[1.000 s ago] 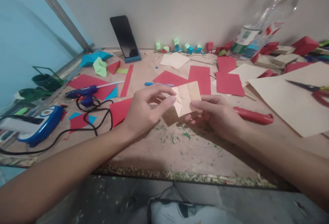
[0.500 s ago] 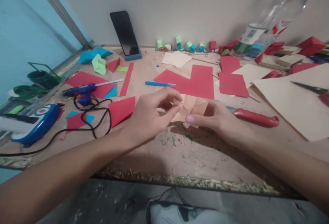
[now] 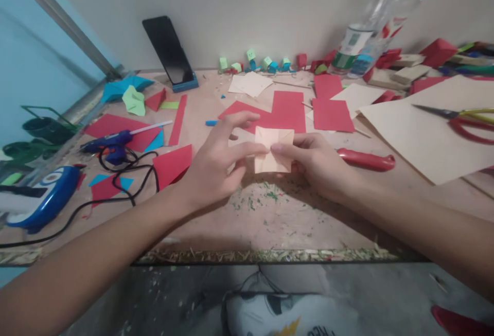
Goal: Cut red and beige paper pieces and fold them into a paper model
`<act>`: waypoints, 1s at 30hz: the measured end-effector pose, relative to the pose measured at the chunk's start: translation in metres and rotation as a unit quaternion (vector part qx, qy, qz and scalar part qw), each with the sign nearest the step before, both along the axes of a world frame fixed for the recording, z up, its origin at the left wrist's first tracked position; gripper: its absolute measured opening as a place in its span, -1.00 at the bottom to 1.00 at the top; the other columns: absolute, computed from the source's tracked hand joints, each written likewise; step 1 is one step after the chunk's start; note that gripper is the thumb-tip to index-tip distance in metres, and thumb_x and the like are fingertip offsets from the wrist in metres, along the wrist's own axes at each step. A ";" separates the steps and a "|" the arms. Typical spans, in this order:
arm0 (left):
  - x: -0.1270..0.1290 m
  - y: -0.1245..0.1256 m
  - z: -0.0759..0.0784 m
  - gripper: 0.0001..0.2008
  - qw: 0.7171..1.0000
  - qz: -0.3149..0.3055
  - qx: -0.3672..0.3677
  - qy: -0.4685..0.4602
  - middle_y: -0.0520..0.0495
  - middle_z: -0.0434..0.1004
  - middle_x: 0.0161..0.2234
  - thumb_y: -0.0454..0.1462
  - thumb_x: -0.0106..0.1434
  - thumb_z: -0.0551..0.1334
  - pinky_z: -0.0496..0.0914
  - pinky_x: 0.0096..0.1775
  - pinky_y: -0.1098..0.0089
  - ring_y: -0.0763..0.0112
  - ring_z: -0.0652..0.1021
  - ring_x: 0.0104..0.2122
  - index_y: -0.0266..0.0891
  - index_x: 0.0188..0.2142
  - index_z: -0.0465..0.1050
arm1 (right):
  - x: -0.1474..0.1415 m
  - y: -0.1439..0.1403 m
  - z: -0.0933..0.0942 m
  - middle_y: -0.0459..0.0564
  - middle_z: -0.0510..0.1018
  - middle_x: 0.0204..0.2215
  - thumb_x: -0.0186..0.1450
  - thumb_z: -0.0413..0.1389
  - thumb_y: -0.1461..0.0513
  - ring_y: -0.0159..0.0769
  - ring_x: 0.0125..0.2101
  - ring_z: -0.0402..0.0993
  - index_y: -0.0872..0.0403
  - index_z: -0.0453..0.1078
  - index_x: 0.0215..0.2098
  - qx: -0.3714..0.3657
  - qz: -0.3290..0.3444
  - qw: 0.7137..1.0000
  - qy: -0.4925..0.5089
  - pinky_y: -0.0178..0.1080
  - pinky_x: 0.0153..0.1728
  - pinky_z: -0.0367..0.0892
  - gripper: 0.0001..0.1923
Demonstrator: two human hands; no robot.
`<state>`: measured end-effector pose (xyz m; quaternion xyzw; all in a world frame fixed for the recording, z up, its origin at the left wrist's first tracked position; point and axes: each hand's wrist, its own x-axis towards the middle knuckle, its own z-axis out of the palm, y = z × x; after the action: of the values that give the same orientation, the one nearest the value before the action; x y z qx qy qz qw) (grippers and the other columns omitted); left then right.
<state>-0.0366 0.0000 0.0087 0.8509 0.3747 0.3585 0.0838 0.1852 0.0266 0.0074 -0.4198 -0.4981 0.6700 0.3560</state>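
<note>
A small folded piece of beige paper [image 3: 273, 146] with crease lines is held just above the wooden table [image 3: 270, 223] at the middle. My left hand [image 3: 218, 163] pinches its left edge between thumb and fingers. From the right, my right hand [image 3: 314, 161] grips the paper with the thumb on its front face. Both hands touch the paper and nearly meet each other.
Red paper sheets [image 3: 287, 109] lie behind the hands. A red-handled knife [image 3: 365, 160], a large beige sheet [image 3: 424, 130] and scissors [image 3: 469, 120] sit to the right. On the left lie a blue glue gun [image 3: 113, 143] with black cord and a stapler [image 3: 42, 199]. A phone [image 3: 168, 50] and a bottle [image 3: 366, 32] stand at the back.
The beige paper has been turned from a lowered, partly hidden position to face up flat between both hands. The view has shifted slightly, so the table things sit further left.
</note>
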 end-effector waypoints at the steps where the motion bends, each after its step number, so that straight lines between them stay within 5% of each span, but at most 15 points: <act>1: -0.001 0.001 -0.001 -0.61 1.000 -0.007 0.011 0.020 -0.21 0.25 0.33 -0.51 0.30 0.17 0.41 0.21 0.03 0.07 0.36 0.31 -0.11 -0.01 0.57 | 0.000 0.000 0.002 -0.04 0.56 -0.47 0.16 0.40 0.08 -0.34 -0.48 0.43 0.12 0.54 -0.42 -0.010 -0.002 1.000 0.012 -0.23 -0.40 0.37 -0.72; 9: -0.001 0.005 -0.006 -0.83 0.998 -0.015 0.046 0.028 -0.26 0.36 0.28 -0.36 0.38 0.33 0.37 0.21 -0.05 0.04 0.42 0.26 -0.12 -0.08 0.62 | 0.004 0.000 0.006 -0.20 0.29 -0.64 0.22 0.34 0.07 -0.49 -0.60 0.06 0.09 0.42 -0.56 0.039 0.004 0.998 -0.046 -0.29 -0.53 0.04 -0.65; 15: 0.002 0.004 -0.005 -0.91 0.993 -0.003 -0.078 -0.093 -0.20 0.43 0.25 -0.31 0.36 0.38 0.44 0.13 0.03 0.09 0.47 0.23 -0.12 -0.20 0.70 | 0.007 0.001 0.002 -0.22 0.19 -0.67 0.30 0.27 -0.04 -0.50 -0.62 0.00 0.10 0.42 -0.55 0.086 0.029 0.989 -0.120 -0.29 -0.58 -0.09 -0.55; 17: 0.005 0.004 -0.007 -0.94 0.980 -0.001 -0.125 -0.153 -0.19 0.46 0.22 -0.31 0.32 0.41 0.46 0.11 0.07 0.14 0.51 0.16 -0.13 -0.25 0.71 | 0.006 0.001 0.004 -0.19 0.26 -0.68 0.31 0.26 -0.04 -0.49 -0.64 0.06 0.11 0.45 -0.56 0.093 0.040 0.986 -0.129 -0.31 -0.59 -0.05 -0.54; 22: 0.010 0.007 -0.013 -0.96 0.943 0.039 -0.199 -0.265 -0.16 0.57 0.09 -0.26 0.24 0.47 0.47 0.08 0.19 0.21 0.58 0.02 -0.13 -0.36 0.74 | 0.004 0.002 0.008 0.04 0.66 -0.47 0.25 0.34 -0.03 -0.28 -0.45 0.56 0.13 0.61 -0.41 0.049 0.072 0.994 -0.072 -0.27 -0.40 0.41 -0.63; 30: 0.015 0.002 -0.011 -0.92 0.912 0.057 -0.253 -0.316 -0.02 0.67 -0.39 -0.24 0.23 0.46 0.45 -0.26 0.37 0.37 0.57 -0.36 -0.14 -0.40 0.71 | 0.006 0.007 0.002 0.04 0.66 -0.52 0.21 0.35 -0.15 -0.35 -0.57 0.52 0.13 0.60 -0.48 0.073 0.107 0.988 -0.081 -0.30 -0.49 0.37 -0.50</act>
<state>-0.0212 0.0020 -0.0026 0.6204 0.4550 0.5060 0.3899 0.1909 0.0339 0.0098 -0.3898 -0.6152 0.6298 0.2700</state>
